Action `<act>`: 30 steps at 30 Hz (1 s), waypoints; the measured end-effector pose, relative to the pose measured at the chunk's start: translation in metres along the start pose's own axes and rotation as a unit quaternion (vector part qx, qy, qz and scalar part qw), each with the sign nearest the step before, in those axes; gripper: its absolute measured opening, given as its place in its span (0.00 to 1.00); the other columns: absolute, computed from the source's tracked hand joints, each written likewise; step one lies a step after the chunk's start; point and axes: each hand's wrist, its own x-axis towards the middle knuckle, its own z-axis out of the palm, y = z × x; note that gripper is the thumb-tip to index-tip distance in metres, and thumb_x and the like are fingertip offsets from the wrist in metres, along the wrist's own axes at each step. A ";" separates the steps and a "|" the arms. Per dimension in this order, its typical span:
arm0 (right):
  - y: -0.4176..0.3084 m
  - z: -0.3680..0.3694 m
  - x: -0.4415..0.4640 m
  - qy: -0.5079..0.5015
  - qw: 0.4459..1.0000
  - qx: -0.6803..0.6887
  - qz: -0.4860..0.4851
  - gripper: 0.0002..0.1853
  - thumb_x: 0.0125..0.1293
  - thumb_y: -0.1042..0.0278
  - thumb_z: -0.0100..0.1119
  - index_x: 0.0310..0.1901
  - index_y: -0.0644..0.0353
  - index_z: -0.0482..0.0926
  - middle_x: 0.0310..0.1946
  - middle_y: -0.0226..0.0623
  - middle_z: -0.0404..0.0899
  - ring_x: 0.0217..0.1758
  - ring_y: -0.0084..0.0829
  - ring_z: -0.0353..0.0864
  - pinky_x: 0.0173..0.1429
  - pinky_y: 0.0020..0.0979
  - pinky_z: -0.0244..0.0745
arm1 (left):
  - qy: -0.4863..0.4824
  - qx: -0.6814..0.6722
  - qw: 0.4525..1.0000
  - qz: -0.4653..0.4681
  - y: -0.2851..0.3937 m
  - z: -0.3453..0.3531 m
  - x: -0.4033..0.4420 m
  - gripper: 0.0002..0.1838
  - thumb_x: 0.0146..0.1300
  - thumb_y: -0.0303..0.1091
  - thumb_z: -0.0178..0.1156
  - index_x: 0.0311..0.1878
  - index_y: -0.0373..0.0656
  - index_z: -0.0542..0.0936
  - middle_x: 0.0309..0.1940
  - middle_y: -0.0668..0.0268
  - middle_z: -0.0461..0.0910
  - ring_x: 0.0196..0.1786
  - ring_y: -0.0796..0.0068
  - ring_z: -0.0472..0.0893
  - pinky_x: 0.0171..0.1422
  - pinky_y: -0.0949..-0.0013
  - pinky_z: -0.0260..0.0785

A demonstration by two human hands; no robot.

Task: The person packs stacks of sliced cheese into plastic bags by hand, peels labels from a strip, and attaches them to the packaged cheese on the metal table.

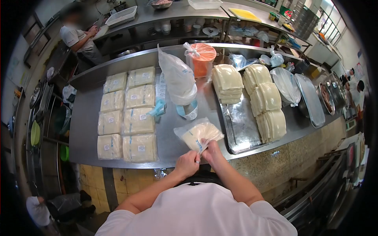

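Observation:
In front of me, over the table's near edge, is a clear plastic bag of pale dough sheets (197,135) with blue print. My left hand (188,163) is closed, pinching the gathered mouth of the bag. My right hand (210,151) wraps around the bag's near right side, close to the left; some of its fingers are hidden. Flat filled bags (139,120) with white labels lie in two columns on the left. Unwrapped dough stacks (271,125) rest on a metal tray (241,137) to the right, beside another stack (227,80).
Behind the bag stand a roll of plastic bags (179,84), a blue-and-white tape-like roll (188,110) and an orange container (202,59) in plastic. A blue strip (157,107) lies by the labelled bags. A co-worker (80,39) stands at the far-left counter.

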 end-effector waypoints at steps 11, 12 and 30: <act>0.007 -0.017 0.024 -0.039 0.992 -0.117 0.041 0.22 0.66 0.75 0.62 0.62 0.64 0.75 0.52 0.51 0.82 0.54 0.50 0.84 0.62 0.52 0.81 | -0.099 -0.036 0.992 0.073 -0.001 0.012 -0.003 0.11 0.68 0.35 0.63 0.31 0.42 0.79 0.29 0.55 0.81 0.35 0.45 0.82 0.39 0.47 0.74; 0.008 -0.013 0.018 -0.027 0.989 -0.142 0.036 0.22 0.67 0.75 0.61 0.62 0.63 0.75 0.52 0.51 0.82 0.54 0.49 0.84 0.62 0.52 0.81 | -0.110 -0.027 0.991 0.069 0.001 0.009 -0.001 0.10 0.68 0.36 0.63 0.32 0.42 0.79 0.29 0.55 0.81 0.35 0.46 0.82 0.39 0.47 0.74; 0.034 -0.032 0.005 -0.068 0.963 -0.260 0.018 0.32 0.62 0.77 0.62 0.70 0.59 0.69 0.65 0.49 0.75 0.68 0.46 0.77 0.72 0.54 0.74 | -0.161 0.130 0.978 0.019 0.016 0.022 0.088 0.08 0.64 0.33 0.57 0.41 0.40 0.80 0.37 0.49 0.85 0.43 0.44 0.87 0.47 0.45 0.79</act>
